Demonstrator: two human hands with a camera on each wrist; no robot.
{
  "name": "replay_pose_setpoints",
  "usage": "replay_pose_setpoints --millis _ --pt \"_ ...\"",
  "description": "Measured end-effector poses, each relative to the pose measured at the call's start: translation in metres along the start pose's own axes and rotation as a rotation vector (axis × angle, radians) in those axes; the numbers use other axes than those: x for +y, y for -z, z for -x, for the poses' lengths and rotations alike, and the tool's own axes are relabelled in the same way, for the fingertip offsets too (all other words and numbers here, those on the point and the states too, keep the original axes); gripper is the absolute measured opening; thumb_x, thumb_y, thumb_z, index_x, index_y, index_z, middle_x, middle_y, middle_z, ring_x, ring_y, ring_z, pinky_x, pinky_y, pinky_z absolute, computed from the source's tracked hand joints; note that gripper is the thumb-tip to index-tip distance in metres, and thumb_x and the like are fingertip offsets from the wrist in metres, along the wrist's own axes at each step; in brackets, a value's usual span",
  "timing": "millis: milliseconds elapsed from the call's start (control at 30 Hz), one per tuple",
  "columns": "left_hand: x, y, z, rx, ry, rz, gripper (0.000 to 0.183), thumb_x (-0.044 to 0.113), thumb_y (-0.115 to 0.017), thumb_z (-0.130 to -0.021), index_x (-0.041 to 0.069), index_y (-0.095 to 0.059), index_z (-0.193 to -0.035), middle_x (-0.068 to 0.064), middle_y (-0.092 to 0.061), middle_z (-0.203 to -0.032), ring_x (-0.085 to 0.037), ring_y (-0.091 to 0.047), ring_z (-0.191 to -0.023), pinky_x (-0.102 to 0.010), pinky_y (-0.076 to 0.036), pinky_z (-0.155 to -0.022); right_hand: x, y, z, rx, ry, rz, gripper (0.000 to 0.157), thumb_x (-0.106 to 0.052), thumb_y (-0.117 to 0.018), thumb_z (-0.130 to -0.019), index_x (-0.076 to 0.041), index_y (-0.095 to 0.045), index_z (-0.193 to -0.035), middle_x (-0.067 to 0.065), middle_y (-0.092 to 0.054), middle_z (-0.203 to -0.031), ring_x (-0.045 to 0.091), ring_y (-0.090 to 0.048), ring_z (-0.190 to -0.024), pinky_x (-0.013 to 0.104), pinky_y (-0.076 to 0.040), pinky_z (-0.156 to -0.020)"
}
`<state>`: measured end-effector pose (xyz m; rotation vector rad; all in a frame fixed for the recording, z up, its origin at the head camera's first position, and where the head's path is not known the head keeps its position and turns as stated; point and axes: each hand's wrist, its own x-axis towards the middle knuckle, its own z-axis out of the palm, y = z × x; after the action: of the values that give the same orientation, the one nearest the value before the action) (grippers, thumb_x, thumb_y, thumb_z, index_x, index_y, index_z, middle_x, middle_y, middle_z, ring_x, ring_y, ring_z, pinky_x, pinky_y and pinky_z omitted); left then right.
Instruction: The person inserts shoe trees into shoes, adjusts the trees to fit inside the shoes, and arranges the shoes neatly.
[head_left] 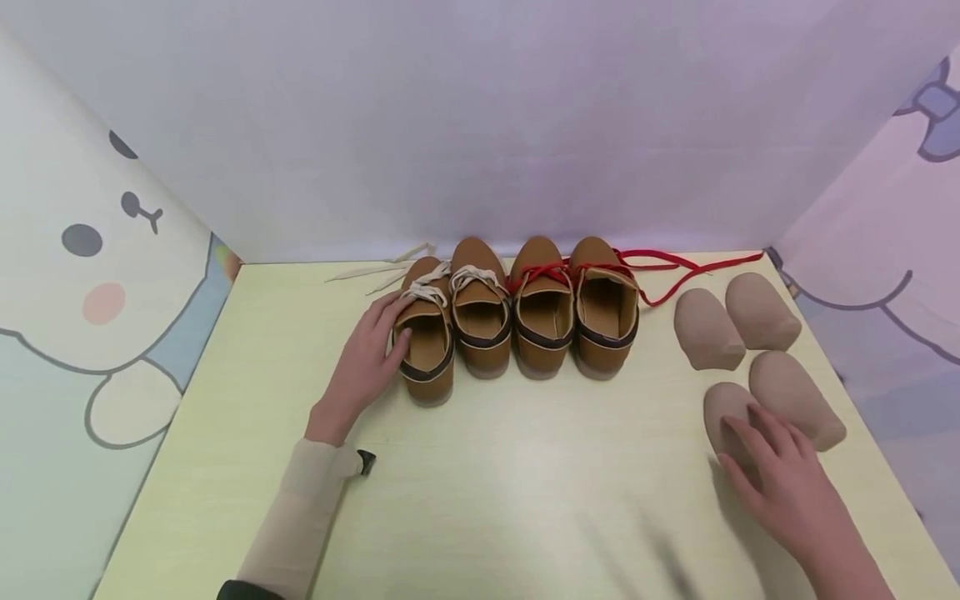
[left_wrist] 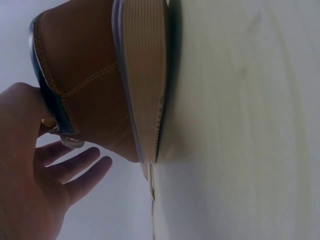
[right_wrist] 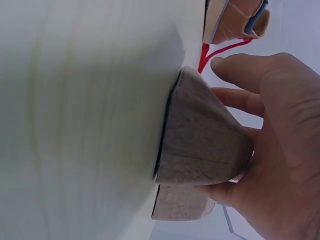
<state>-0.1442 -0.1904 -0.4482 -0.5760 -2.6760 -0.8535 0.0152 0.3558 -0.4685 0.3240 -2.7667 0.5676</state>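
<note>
My left hand [head_left: 367, 354] is at the leftmost brown shoe [head_left: 427, 392], its thumb at the collar of the opening and its fingers reaching toward the white laces [head_left: 425, 288]. In the left wrist view, three fingertips stretch loosely past the tongue, while the thumb passes behind the collar. At the right, my right hand [head_left: 783, 483] arches over the nearest beige toe-shaped shoe insert [head_left: 723, 408]. Seen from the right wrist, the thumb stands apart from this insert [right_wrist: 205, 145], with fingers spread around its far side.
Beside the leftmost shoe stand a second white-laced shoe [head_left: 483, 354] and two red-laced shoes [head_left: 542, 354]. Long red laces [head_left: 667, 258] trail right. Several more beige inserts [head_left: 795, 400] lie near the table's right edge. Pale walls enclose the table [head_left: 487, 483] at the back and sides.
</note>
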Motion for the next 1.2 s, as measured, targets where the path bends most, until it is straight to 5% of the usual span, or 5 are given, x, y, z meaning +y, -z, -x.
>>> replay_pose_setpoints --millis 400,1067,1133,1200 --pt "-0.008 0.0 -0.009 0.01 0.008 0.064 0.046 0.009 -0.058 -0.105 0.011 -0.052 -0.15 -0.013 -0.05 -0.156 -0.03 -0.051 -0.144 -0.053 -0.048 -0.111 0.006 0.003 0.003 -0.037 -0.018 -0.1 0.058 -0.007 -0.082 -0.082 -0.007 -0.06 -0.136 0.042 -0.042 -0.146 0.076 -0.04 -0.12 0.085 -0.029 -0.095" --pt "-0.011 0.002 -0.007 -0.007 0.041 0.095 0.041 0.031 -0.051 -0.111 0.018 -0.055 -0.149 -0.006 -0.052 -0.156 -0.028 -0.048 -0.148 -0.052 -0.043 -0.117 0.005 0.004 0.004 0.003 0.028 -0.098 0.054 -0.002 -0.079 -0.082 -0.004 -0.062 -0.133 0.038 -0.048 -0.144 0.068 -0.047 -0.117 0.078 -0.034 -0.091" --pt "-0.011 0.001 -0.006 0.0 0.044 0.095 0.04 0.031 -0.051 -0.111 0.017 -0.055 -0.148 -0.007 -0.052 -0.155 -0.027 -0.048 -0.147 -0.05 -0.044 -0.116 0.003 0.004 0.003 0.014 0.04 -0.097 0.052 -0.006 -0.079 -0.084 -0.004 -0.063 -0.133 0.037 -0.049 -0.144 0.066 -0.048 -0.117 0.074 -0.035 -0.101" --pt "-0.011 0.001 -0.006 0.008 0.048 0.094 0.04 0.031 -0.052 -0.111 0.016 -0.056 -0.147 -0.007 -0.053 -0.155 -0.026 -0.049 -0.147 -0.049 -0.046 -0.114 0.001 0.004 0.002 0.027 0.059 -0.102 0.049 -0.011 -0.08 -0.087 -0.003 -0.064 -0.132 0.036 -0.05 -0.143 0.064 -0.049 -0.118 0.058 -0.034 -0.12"
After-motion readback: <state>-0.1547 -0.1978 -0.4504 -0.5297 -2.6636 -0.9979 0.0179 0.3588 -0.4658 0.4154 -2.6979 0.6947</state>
